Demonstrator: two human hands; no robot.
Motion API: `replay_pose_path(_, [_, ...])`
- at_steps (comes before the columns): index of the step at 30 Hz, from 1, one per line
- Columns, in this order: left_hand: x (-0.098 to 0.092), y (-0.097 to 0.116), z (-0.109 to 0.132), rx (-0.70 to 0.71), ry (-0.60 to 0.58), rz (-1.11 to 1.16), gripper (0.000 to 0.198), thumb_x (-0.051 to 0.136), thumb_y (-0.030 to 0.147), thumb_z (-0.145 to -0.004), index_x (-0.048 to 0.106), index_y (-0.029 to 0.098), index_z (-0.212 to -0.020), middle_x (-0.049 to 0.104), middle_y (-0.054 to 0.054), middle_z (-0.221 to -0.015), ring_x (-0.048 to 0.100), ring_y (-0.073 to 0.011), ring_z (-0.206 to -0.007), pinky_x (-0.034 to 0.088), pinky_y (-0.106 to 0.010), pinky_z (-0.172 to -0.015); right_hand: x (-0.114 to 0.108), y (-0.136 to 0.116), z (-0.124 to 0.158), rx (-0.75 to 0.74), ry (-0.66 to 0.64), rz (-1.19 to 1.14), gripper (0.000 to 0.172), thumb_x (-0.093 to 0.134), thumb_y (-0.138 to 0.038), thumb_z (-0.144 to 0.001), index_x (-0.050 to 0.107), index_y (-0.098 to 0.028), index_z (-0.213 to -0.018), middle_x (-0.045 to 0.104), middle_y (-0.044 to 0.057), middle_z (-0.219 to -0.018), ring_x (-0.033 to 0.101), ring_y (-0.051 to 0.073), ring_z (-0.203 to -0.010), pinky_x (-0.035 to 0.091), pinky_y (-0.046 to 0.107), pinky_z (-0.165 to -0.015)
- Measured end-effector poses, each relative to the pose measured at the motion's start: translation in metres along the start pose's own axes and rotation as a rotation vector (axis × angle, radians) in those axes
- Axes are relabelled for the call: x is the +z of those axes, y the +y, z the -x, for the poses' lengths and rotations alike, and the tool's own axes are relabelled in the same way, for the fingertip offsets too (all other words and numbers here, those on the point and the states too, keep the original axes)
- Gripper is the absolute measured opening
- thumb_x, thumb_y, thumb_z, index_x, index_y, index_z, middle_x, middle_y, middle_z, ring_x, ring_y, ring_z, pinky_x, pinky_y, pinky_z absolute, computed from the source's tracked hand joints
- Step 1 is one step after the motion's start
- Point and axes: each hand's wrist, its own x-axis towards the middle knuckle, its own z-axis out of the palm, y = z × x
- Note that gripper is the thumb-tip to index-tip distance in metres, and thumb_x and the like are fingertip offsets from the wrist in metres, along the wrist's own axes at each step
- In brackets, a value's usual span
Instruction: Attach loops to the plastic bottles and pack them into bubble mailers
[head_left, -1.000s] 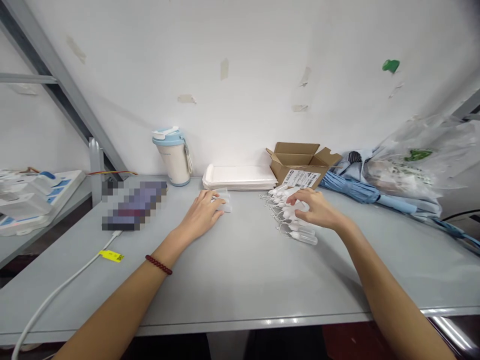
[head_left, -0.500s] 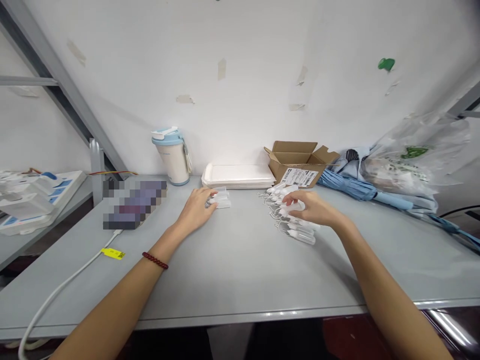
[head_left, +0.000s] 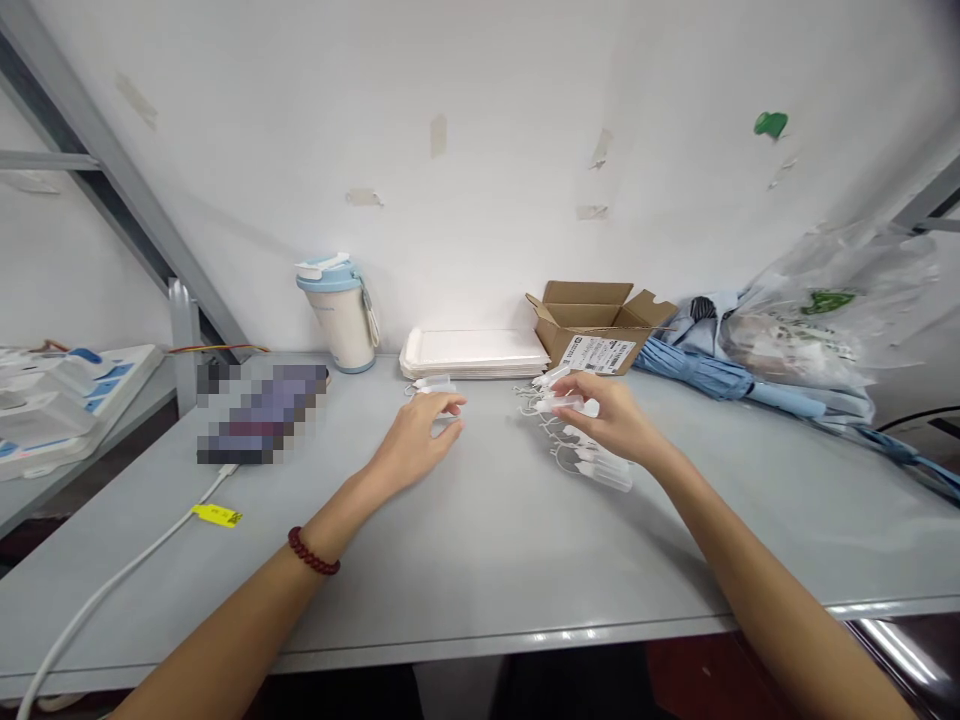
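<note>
My right hand (head_left: 615, 415) pinches a small clear plastic bottle (head_left: 564, 403) with a white tip, lying level between thumb and fingertips. Below and behind that hand, a row of similar small bottles (head_left: 606, 472) with white tips and thin looped cords lies on the table, partly hidden by my fingers. My left hand (head_left: 420, 440) is held over the table, thumb and fingers apart with nothing between them. Just beyond its fingers rest a few more of these bottles (head_left: 435, 384), partly covered by the hand.
At the back stand a white-and-blue tumbler (head_left: 341, 315), a stack of white padded envelopes (head_left: 476, 352) and an open cardboard box (head_left: 592, 335). A folded blue umbrella (head_left: 697, 372) and plastic bag (head_left: 832, 300) lie right. A blurred-out phone (head_left: 262, 415) with a white cable (head_left: 112, 580) is left.
My left hand has come off the small bottles at left, moving right and toward me. My right hand has moved slightly left, drawing one bottle out from the row.
</note>
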Motion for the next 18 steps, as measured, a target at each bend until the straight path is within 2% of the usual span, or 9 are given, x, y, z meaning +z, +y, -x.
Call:
replay_pose_path(4, [0.005,0.013,0.005,-0.019,-0.097,0.067,0.036,0.048,0.033,-0.082,0.059,0.019,-0.114,0.065,-0.007,-0.106,0.057,-0.0223,-0.099,0.045,-0.03,-0.075,0.02,-0.015,0.003,0.086,0.058,-0.107,0.021,0.058,-0.037,-0.079,0.06,-0.019,-0.089,0.067,0.006,-0.086,0.062,0.019,-0.077,0.046,0.03,-0.063])
replay_pose_path(7, [0.007,0.015,0.006,-0.023,-0.144,0.103,0.038,0.05,0.033,-0.082,0.059,0.017,-0.116,0.066,-0.008,-0.105,0.057,-0.0219,-0.098,0.044,-0.031,-0.078,0.032,-0.028,0.008,0.181,0.029,-0.245,0.024,0.055,-0.041,-0.083,0.058,-0.018,-0.09,0.065,0.002,-0.067,0.059,0.016,-0.061,0.043,0.027,-0.056])
replay_pose_path(9, [0.007,0.015,0.005,-0.03,-0.191,0.142,0.034,0.049,0.033,-0.082,0.062,0.017,-0.109,0.068,-0.007,-0.101,0.059,-0.0212,-0.094,0.044,-0.031,-0.078,0.036,-0.036,0.011,0.207,0.016,-0.292,0.025,0.053,-0.043,-0.084,0.058,-0.019,-0.086,0.063,0.0,-0.06,0.054,0.013,-0.052,0.039,0.025,-0.051])
replay_pose_path(13, [0.006,0.015,0.004,-0.034,-0.221,0.175,0.023,0.049,0.029,-0.082,0.067,0.018,-0.09,0.069,-0.005,-0.094,0.06,-0.02,-0.088,0.043,-0.03,-0.075,0.04,-0.041,0.014,0.22,0.033,-0.354,0.027,0.052,-0.045,-0.085,0.058,-0.019,-0.085,0.065,0.001,-0.061,0.051,0.011,-0.048,0.035,0.023,-0.046])
replay_pose_path(18, [0.006,0.016,0.005,-0.053,-0.253,0.227,0.02,0.051,0.029,-0.08,0.067,0.017,-0.085,0.069,-0.004,-0.09,0.06,-0.0196,-0.085,0.043,-0.029,-0.073,0.042,-0.039,0.014,0.235,0.042,-0.395,0.027,0.051,-0.044,-0.086,0.058,-0.017,-0.087,0.066,0.002,-0.062,0.055,0.012,-0.051,0.034,0.023,-0.045])
